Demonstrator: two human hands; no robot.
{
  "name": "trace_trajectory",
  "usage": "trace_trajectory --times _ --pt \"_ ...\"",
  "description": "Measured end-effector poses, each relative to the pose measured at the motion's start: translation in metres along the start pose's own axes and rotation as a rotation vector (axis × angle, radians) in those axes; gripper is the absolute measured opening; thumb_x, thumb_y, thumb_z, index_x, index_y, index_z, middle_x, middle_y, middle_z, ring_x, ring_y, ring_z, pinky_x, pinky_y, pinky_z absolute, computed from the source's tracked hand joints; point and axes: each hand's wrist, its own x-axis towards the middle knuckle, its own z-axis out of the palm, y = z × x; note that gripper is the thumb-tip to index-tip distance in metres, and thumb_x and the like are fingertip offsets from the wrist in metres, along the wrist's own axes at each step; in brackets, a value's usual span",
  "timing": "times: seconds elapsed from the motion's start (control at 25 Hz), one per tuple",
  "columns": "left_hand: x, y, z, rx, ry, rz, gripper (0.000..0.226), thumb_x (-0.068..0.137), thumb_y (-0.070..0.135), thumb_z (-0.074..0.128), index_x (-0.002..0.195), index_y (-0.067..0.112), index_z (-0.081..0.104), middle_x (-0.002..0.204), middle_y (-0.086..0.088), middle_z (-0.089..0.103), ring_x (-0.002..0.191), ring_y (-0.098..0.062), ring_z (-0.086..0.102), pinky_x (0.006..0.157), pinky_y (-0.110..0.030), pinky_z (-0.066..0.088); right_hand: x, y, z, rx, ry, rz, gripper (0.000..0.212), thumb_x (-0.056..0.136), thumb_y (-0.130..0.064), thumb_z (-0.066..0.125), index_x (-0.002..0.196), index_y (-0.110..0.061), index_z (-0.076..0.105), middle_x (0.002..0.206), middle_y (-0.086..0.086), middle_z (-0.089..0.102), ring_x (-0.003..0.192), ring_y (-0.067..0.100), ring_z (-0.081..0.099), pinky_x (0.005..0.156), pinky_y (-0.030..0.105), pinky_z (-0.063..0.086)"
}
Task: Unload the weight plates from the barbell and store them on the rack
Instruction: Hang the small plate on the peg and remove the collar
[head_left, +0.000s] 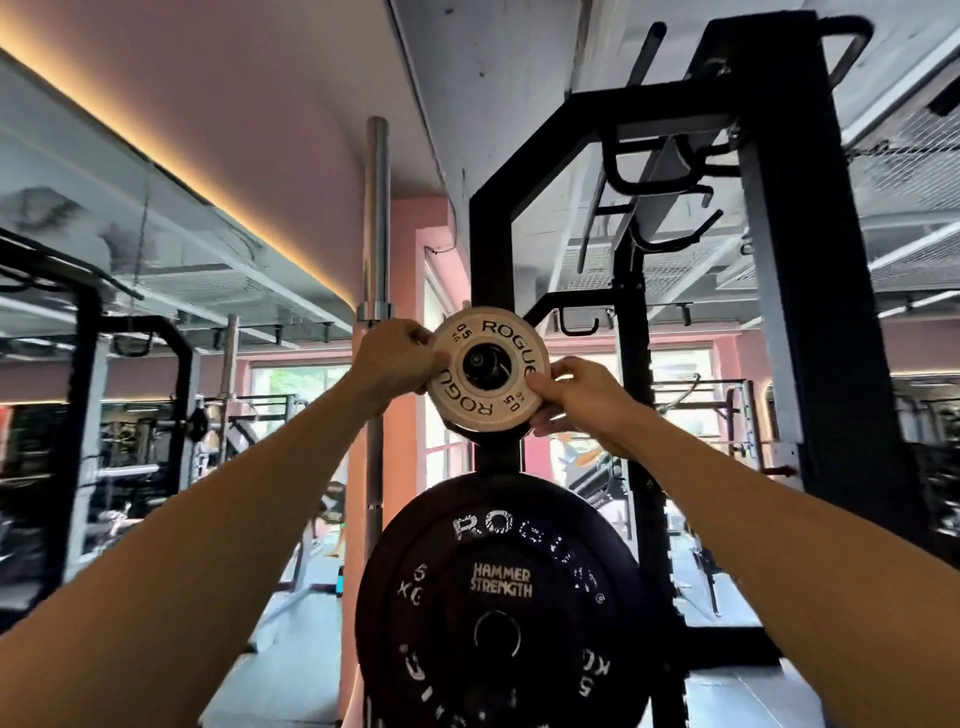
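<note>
While a black 5 kg plate (498, 613) is already stored, the small white plate (488, 371) is gripped at its rim by both hands, left (395, 358) and right (576, 397), at the rack (779, 260) peg.

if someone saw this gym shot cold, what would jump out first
First, the small round white ROGUE weight plate at centre, pinched at its edges by the left hand and the right hand against the black steel rack. Just below it sits a large black 5 kg rubber plate lettered HAMMER STRENGTH. Left of the hands a silver steel barbell stands upright.
</note>
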Motion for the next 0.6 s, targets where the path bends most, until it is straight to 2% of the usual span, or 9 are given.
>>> trace_trajectory --times 0.16,0.28,0.36,0.48,0.6 --pt "-0.045 0.043 -0.003 0.059 0.025 -0.044 0.014 0.077 0.007 0.069 0.09 0.004 0.066 0.074 -0.012 0.069 0.069 -0.032 0.07 0.065 -0.04 0.06 -0.04 -0.008 -0.024 0.051 -0.082 0.004 0.022 0.091 -0.014 0.064 0.101 -0.004 0.047 0.071 0.02 0.067 0.053 0.023 0.064 0.059 0.039 0.06" --pt "-0.082 0.082 0.001 0.109 0.043 -0.082 0.008 0.077 0.009 0.071 0.082 0.013 0.065 0.079 -0.014 0.072 0.069 -0.029 0.071 0.065 -0.037 0.06 -0.074 -0.021 -0.053 0.077 -0.136 -0.003 0.024 0.09 -0.014 0.065 0.101 -0.003 0.048 0.065 0.016 0.069 0.05 0.022 0.064 0.052 0.034 0.059" --pt "-0.103 0.107 0.0 0.147 0.041 -0.097 0.012 0.077 0.009 0.071 0.076 0.017 0.062 0.081 -0.014 0.072 0.069 -0.028 0.071 0.067 -0.038 0.061 -0.096 -0.032 -0.07 0.082 -0.153 0.001 0.027 0.089 -0.014 0.066 0.106 0.0 0.049 0.066 0.015 0.07 0.051 0.022 0.064 0.052 0.033 0.058" --pt "-0.124 0.138 -0.002 0.178 0.054 -0.109 0.011 0.078 0.008 0.072 0.079 0.014 0.062 0.083 -0.015 0.072 0.07 -0.029 0.072 0.071 -0.042 0.061 -0.119 -0.046 -0.089 0.08 -0.156 -0.005 0.032 0.088 -0.014 0.067 0.109 0.003 0.05 0.066 0.015 0.07 0.055 0.026 0.065 0.058 0.039 0.06" --pt "-0.152 0.179 -0.001 0.173 0.048 -0.123 0.011 0.079 0.008 0.071 0.084 0.012 0.062 0.086 -0.014 0.071 0.071 -0.027 0.071 0.068 -0.039 0.061 -0.154 -0.065 -0.115 0.07 -0.155 -0.011 0.027 0.089 -0.015 0.067 0.104 0.0 0.051 0.072 0.02 0.069 0.06 0.029 0.064 0.066 0.045 0.061"
